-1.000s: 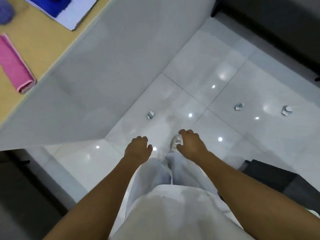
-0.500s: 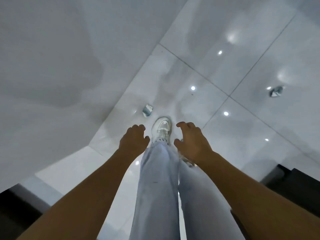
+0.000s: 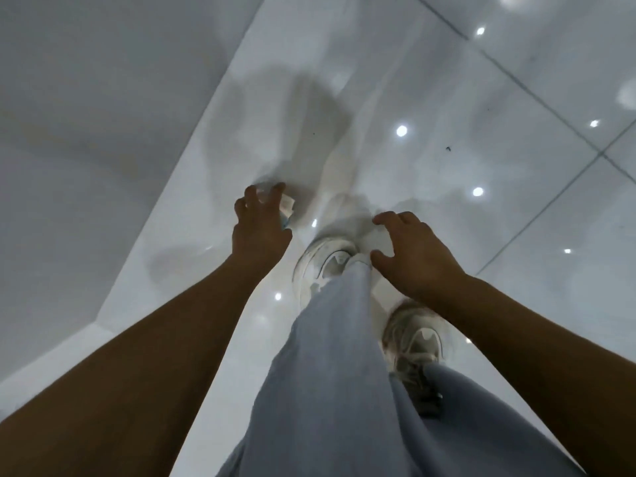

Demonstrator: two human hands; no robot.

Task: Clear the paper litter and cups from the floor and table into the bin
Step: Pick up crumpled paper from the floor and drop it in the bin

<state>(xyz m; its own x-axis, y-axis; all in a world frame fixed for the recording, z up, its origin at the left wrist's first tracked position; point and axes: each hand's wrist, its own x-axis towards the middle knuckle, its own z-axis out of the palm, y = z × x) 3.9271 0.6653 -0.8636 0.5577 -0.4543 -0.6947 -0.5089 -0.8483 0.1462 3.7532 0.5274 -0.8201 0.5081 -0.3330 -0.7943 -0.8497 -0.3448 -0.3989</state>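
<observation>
A small crumpled piece of white and blue paper litter [image 3: 287,205] lies on the glossy white tile floor [image 3: 481,98], close to the grey panel on the left. My left hand [image 3: 260,228] is stretched down over it with the fingers spread and curled around its near side; most of the litter is hidden under the fingers. Whether the fingers touch it I cannot tell. My right hand [image 3: 413,256] hovers to the right above my front shoe, fingers apart and curved, holding nothing. No bin is in view.
A plain grey panel [image 3: 86,132] fills the left side and meets the floor along a slanted edge. My white shoes [image 3: 323,263] and light blue trouser legs [image 3: 337,356] stand right below the hands. Ceiling lights are mirrored in the tiles.
The view has dropped closer to the floor. My left hand has reached forward onto the paper litter. The other litter pieces on the right have left the view.
</observation>
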